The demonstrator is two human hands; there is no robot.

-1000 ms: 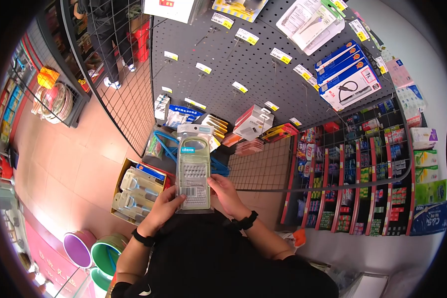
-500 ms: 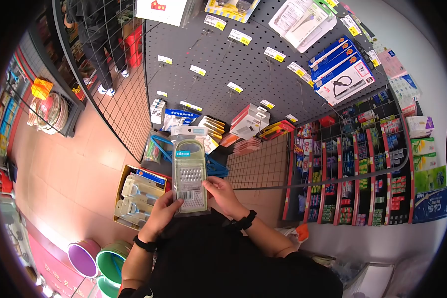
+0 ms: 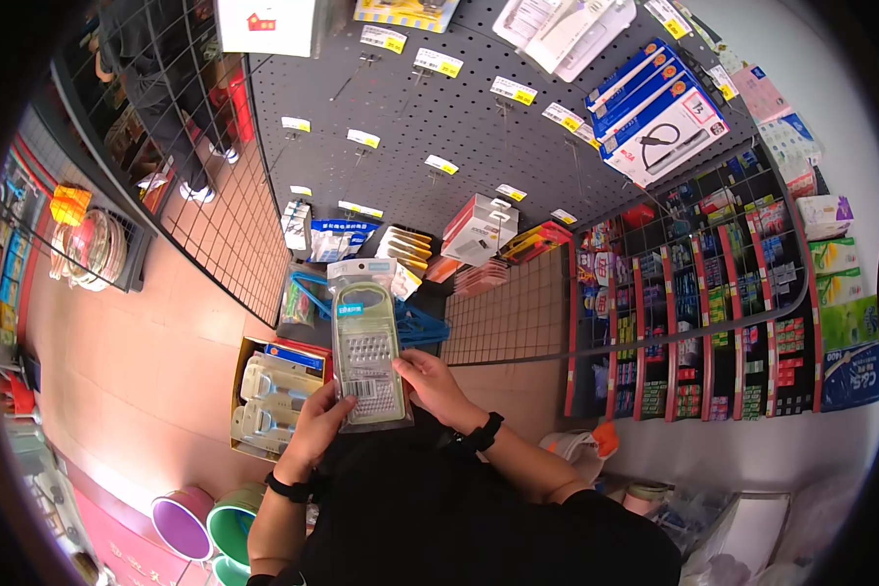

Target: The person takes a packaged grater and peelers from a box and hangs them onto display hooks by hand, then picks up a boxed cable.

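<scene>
Between my two hands is a grater in a clear plastic package, with a light green frame, a metal grating face and a barcode label low down. My left hand grips its lower left edge, thumb on the front of the package. On the other side, my right hand pinches the lower right edge between thumb and fingers. The fingers behind the package are partly hidden. Just beyond the grater, blue plastic hangers and a blue-and-white packet show beneath the pegboard.
A grey pegboard with hooks, price tags and boxed goods rises ahead. Wire mesh panels flank it. A carton of packaged goods stands left, buckets lower left. A person stands behind the mesh; stocked shelves are right.
The view has shifted, so the pegboard and its goods sit further left in the picture. The grater leans slightly more to the left; both hands keep their hold on it.
</scene>
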